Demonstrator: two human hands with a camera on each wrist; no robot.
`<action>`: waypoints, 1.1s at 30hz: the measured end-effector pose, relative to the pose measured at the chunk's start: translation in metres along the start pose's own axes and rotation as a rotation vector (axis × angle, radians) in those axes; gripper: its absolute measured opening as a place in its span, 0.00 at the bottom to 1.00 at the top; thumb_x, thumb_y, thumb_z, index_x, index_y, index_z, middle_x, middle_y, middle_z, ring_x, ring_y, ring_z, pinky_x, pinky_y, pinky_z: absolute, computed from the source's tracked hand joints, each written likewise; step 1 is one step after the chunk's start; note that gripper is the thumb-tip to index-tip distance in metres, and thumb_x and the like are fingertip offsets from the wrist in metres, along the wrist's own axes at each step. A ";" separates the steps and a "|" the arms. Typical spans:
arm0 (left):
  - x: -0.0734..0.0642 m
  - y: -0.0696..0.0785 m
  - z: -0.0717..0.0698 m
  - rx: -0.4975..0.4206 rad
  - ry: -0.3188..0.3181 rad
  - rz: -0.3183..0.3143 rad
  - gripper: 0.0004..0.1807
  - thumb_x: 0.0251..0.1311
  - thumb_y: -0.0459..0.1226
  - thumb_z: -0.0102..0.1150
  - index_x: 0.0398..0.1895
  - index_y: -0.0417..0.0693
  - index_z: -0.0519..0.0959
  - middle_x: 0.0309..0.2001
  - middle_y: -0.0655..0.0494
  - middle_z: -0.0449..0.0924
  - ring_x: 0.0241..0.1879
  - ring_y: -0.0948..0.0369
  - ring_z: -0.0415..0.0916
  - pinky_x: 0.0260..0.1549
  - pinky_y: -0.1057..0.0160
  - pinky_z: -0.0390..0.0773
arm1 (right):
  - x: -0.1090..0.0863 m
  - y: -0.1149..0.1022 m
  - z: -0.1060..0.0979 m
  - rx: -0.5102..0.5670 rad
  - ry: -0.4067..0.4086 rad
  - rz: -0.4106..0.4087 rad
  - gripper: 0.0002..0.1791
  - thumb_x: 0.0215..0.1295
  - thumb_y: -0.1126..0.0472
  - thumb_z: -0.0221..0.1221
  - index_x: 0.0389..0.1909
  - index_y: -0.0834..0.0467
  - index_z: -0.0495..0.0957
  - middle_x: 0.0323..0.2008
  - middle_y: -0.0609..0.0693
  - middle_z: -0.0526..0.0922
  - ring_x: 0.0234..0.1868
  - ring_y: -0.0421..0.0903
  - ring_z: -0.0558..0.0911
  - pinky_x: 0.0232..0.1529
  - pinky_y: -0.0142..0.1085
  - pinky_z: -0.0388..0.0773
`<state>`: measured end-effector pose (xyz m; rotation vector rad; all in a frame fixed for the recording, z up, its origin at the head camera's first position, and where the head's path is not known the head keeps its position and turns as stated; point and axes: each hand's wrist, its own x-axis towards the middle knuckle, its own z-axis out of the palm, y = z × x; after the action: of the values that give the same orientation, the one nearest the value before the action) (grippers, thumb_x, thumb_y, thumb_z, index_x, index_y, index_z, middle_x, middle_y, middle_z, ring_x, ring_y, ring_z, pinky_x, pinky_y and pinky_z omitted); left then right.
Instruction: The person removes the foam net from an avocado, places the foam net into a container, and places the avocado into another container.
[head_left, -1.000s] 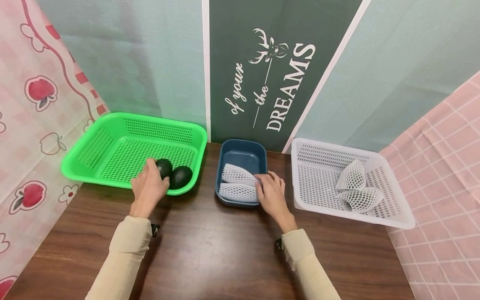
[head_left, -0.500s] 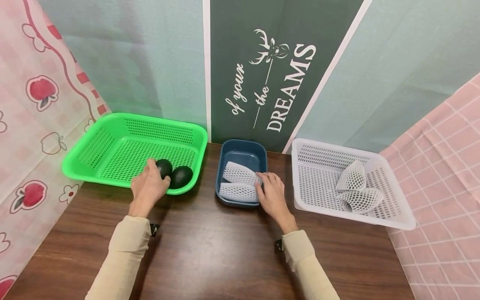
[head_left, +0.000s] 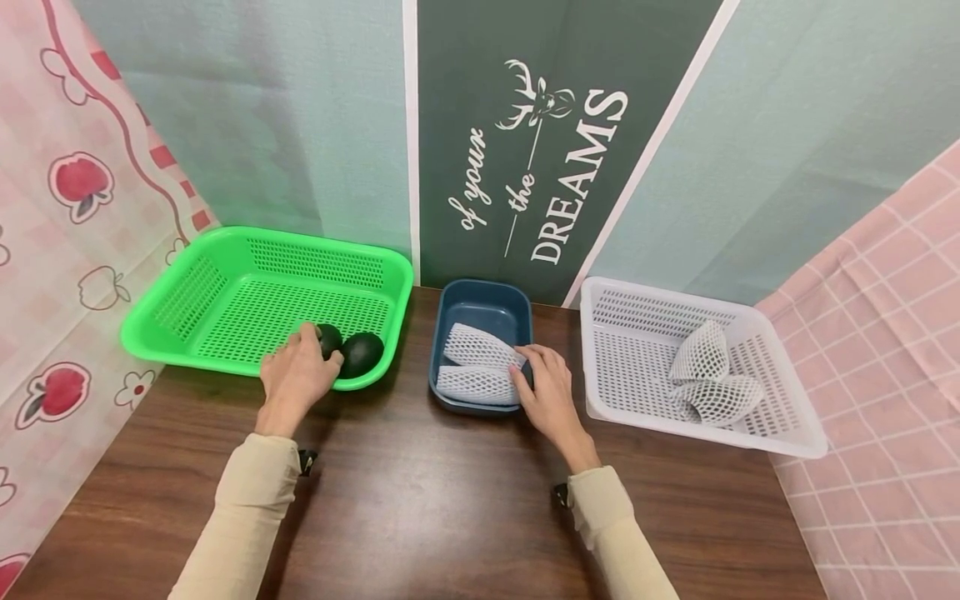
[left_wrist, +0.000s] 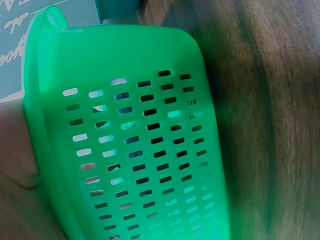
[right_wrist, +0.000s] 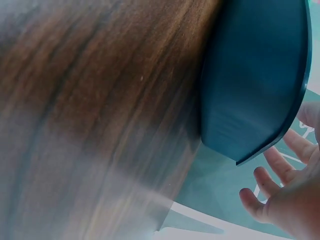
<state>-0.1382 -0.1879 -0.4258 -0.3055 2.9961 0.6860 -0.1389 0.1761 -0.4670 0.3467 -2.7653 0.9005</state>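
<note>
Between the thumb and curled fingers of a bare left hand (head_left: 296,368) sits a glossy black, egg-shaped object (head_left: 330,338), clasped in the near right part of a bright green, slotted plastic basket (head_left: 317,261). Only thumb and forefinger show plainly; in the left wrist view the basket wall hides the fingertips. A matching black, egg-shaped object (head_left: 363,354) lies just beside it, close to the thumb, so a sound hold calls for fingers set well round the first one's sides, without nudging its neighbour, and a lift high enough to clear the rim.

Near the middle of the brown wood-grain table (head_left: 420,500), a bare right hand (head_left: 551,392) reaches over the right side of a dark blue, round-cornered tray (head_left: 489,315). Its fingers are spread and slightly bent at the ends of two white foam-net sleeves (head_left: 478,385); whether thumb and forefinger pinch the netting cannot be told. A light touch seems best there, as such mesh likely squashes easily. Farther right, more white netting (head_left: 726,400) lies in a white, slotted plastic basket (head_left: 633,362).
</note>
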 end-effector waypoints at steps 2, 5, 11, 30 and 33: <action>-0.001 -0.001 0.001 -0.010 0.023 0.013 0.27 0.66 0.48 0.51 0.57 0.35 0.66 0.52 0.33 0.74 0.49 0.35 0.73 0.45 0.41 0.67 | -0.002 0.000 -0.001 0.018 0.007 0.003 0.20 0.72 0.55 0.57 0.60 0.59 0.76 0.61 0.59 0.74 0.67 0.60 0.66 0.66 0.60 0.59; -0.002 -0.002 0.003 -0.023 0.054 0.041 0.28 0.66 0.49 0.51 0.60 0.36 0.67 0.56 0.32 0.72 0.54 0.35 0.70 0.47 0.38 0.66 | -0.004 0.000 -0.003 0.041 0.014 0.007 0.20 0.72 0.54 0.57 0.60 0.59 0.76 0.61 0.59 0.73 0.66 0.60 0.67 0.65 0.59 0.60; -0.005 -0.005 0.005 -0.049 0.081 0.113 0.33 0.67 0.54 0.53 0.65 0.40 0.68 0.66 0.34 0.67 0.63 0.35 0.63 0.54 0.35 0.62 | -0.008 -0.001 -0.008 0.079 0.017 -0.008 0.21 0.72 0.54 0.57 0.61 0.60 0.75 0.61 0.59 0.73 0.65 0.60 0.68 0.66 0.56 0.62; -0.012 -0.013 0.008 -0.002 0.102 0.339 0.43 0.57 0.68 0.56 0.66 0.48 0.70 0.64 0.42 0.72 0.64 0.42 0.63 0.59 0.37 0.57 | -0.013 0.000 -0.024 0.145 0.092 -0.063 0.20 0.73 0.57 0.57 0.62 0.61 0.74 0.59 0.58 0.73 0.63 0.54 0.73 0.64 0.51 0.69; -0.013 -0.015 0.008 0.004 0.098 0.351 0.45 0.54 0.69 0.58 0.66 0.48 0.70 0.64 0.42 0.72 0.64 0.42 0.63 0.59 0.37 0.57 | -0.013 -0.002 -0.028 0.148 0.095 -0.063 0.21 0.73 0.57 0.56 0.62 0.61 0.74 0.59 0.59 0.73 0.63 0.54 0.73 0.64 0.51 0.69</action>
<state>-0.1224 -0.1954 -0.4379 0.1994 3.1774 0.7058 -0.1224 0.1933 -0.4475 0.4017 -2.5936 1.0793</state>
